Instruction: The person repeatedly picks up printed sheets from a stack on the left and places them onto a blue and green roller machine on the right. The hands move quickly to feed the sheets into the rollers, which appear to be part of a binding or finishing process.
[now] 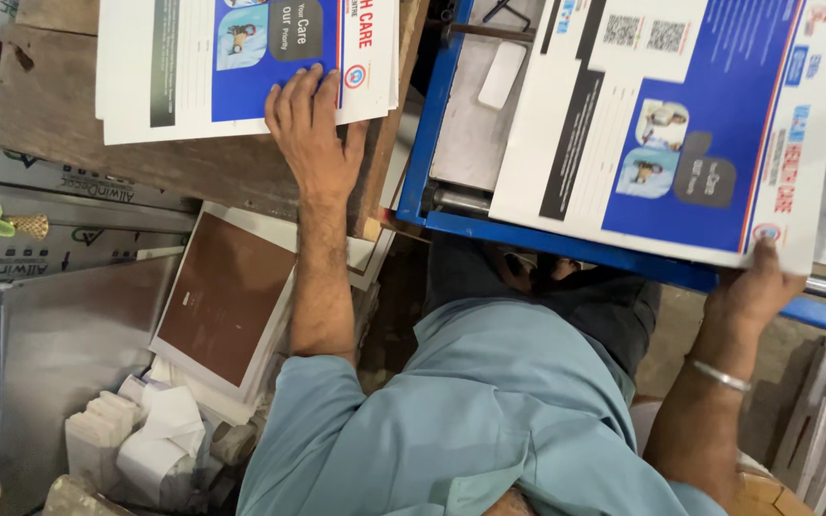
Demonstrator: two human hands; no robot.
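Seen from above: large white and blue printed card sheet [681, 124] lying across the blue metal machine frame [566, 247], its near corner pinched by the right hand [749, 287], thumb on top at the edge, the other fingers hidden beneath the sheet. Silver bangle [719, 375] round that wrist. Beyond those fingers, the sheet's blue panel and small photos; left of them, the frame's grey steel bed [475, 115].

On the worn wooden counter [164, 162], a stack of matching white and blue printed sheets [193, 67], held flat under the left hand [313, 134]: palm down, fingers [303, 96] extended and close together, tips resting on the top sheet's blue corner, thumb apart at the counter's edge.

Below the left forearm, a brown rectangular board with white border [227, 296], tilted on other boards. Further left of it, a grey metal plate [59, 354]. Nearest the elbow, a heap of folded white paper scraps [145, 435]. Light blue shirt [470, 420] filling the lower middle.
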